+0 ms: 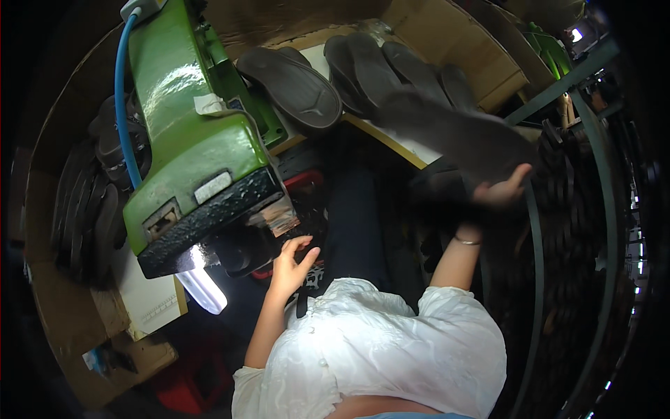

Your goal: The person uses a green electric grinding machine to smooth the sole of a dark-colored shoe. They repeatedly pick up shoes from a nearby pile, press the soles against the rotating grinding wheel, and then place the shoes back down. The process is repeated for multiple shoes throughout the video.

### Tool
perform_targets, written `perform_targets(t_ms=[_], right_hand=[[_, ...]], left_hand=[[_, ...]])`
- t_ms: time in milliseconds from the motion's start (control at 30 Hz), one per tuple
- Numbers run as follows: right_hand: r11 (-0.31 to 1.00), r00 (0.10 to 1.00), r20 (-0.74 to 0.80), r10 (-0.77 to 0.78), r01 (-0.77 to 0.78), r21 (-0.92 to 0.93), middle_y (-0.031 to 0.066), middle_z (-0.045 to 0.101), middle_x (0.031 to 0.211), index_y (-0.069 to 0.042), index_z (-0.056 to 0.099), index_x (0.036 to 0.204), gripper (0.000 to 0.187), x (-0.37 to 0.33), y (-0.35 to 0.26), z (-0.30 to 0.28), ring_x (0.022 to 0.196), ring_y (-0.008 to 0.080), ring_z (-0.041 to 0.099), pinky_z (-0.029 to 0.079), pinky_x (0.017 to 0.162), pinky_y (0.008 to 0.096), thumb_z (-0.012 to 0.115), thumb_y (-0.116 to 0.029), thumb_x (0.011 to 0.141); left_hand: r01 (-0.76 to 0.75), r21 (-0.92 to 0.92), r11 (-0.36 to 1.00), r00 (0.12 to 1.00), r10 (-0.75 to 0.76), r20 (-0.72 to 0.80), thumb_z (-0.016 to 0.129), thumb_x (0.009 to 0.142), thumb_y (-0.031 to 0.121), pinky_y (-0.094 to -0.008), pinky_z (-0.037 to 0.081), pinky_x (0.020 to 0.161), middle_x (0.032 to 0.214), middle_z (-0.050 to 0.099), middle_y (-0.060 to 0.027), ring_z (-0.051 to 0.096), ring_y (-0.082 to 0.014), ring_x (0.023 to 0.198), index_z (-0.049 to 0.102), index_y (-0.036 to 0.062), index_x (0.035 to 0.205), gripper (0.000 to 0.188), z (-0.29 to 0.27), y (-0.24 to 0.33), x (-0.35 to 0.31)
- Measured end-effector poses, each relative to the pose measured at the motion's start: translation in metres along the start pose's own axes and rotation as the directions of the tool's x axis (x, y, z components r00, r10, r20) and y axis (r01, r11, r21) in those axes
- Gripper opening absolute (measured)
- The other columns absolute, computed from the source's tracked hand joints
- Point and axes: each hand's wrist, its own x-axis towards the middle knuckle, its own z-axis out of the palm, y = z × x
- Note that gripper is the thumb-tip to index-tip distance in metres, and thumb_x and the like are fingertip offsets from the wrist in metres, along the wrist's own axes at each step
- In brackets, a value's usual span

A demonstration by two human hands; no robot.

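Note:
My right hand [499, 190], a bracelet at its wrist, grips the near end of a dark brown shoe sole [453, 129]. Motion blurs the sole, and its far end overlaps other soles on the table. My left hand [293, 265] is empty, thumb and fingers apart, just below the head of a green sewing machine [202, 160]. A small lit lamp [204, 290] hangs under that machine head. Behind the machine, a dark sole [296, 91] lies face up, and several similar soles [373, 66] lean together to its right.
Cardboard walls [460, 35] surround the worktable. More dark soles [84, 209] stand stacked on the left beside a blue cable [122, 98]. On my right rises a green metal rack [593, 140] with dark soles on it. A red stool [185, 391] sits low at the left.

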Motion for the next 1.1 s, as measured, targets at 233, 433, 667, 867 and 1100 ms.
perform_targets(t_ms=[233, 433, 667, 867, 1100], right_hand=[[0.985, 0.985, 0.02, -0.17, 0.169, 0.013, 0.0131, 0.047, 0.118, -0.005, 0.033, 0.123, 0.046, 0.08, 0.0, -0.006, 0.103, 0.0246, 0.052, 0.048, 0.081, 0.0349, 0.053, -0.01, 0.082], [0.991, 0.989, 0.148, -0.007, -0.012, 0.131, 0.0164, 0.033, 0.127, -0.013, 0.02, 0.127, 0.061, 0.096, 0.044, 0.001, 0.111, 0.0329, 0.043, 0.049, 0.081, 0.0526, 0.05, 0.005, 0.077], [0.937, 0.902, 0.35, 0.255, -0.141, -0.32, 0.0181, 0.043, 0.121, 0.006, 0.033, 0.118, 0.056, 0.092, 0.096, -0.02, 0.104, 0.0261, 0.05, 0.048, 0.085, 0.0391, 0.064, -0.002, 0.073], [0.43, 0.81, 0.492, -0.32, 0.587, -0.686, 0.0247, 0.013, 0.138, -0.001, 0.022, 0.133, 0.079, 0.055, 0.071, -0.03, 0.131, 0.0302, 0.014, 0.023, 0.103, 0.039, 0.069, -0.021, 0.072], [0.677, 0.727, 0.652, -0.217, 0.593, -0.436, 0.0151, 0.016, 0.139, -0.009, 0.047, 0.121, 0.045, -0.013, 0.046, 0.009, 0.131, 0.0235, 0.015, 0.028, 0.098, 0.0406, 0.063, -0.02, 0.08]], left_hand=[[0.26, -0.212, 0.942, 0.964, -0.265, 0.007, 0.063, 0.08, 0.011, -0.0244, 0.045, 0.075, 0.089, 0.061, -0.0082, 0.056, -0.0117, 0.081, 0.059, -0.0018, 0.101, 0.025, -0.01, -0.042, -0.022], [0.336, -0.255, 0.907, 0.938, -0.346, 0.005, 0.063, 0.081, 0.013, -0.024, 0.045, 0.073, 0.088, 0.061, -0.0066, 0.056, -0.0109, 0.08, 0.059, -0.0007, 0.102, 0.026, -0.012, -0.054, -0.031], [0.134, -0.005, 0.991, 0.956, -0.131, -0.262, 0.063, 0.08, 0.012, -0.028, 0.048, 0.07, 0.089, 0.061, -0.0085, 0.058, -0.0125, 0.078, 0.055, -0.0006, 0.104, 0.029, -0.051, -0.106, -0.036], [0.136, 0.21, 0.968, 0.521, 0.111, -0.847, 0.062, 0.075, 0.01, -0.0377, 0.042, 0.083, 0.104, 0.054, -0.0143, 0.054, -0.0254, 0.097, 0.049, 0.004, 0.114, 0.041, -0.173, -0.042, 0.021], [0.631, 0.718, 0.295, 0.583, 0.43, -0.689, 0.06, 0.07, 0.005, -0.0396, 0.036, 0.093, 0.12, 0.049, -0.0125, 0.045, -0.0299, 0.113, 0.047, 0.0138, 0.121, 0.053, -0.344, -0.052, 0.037]])
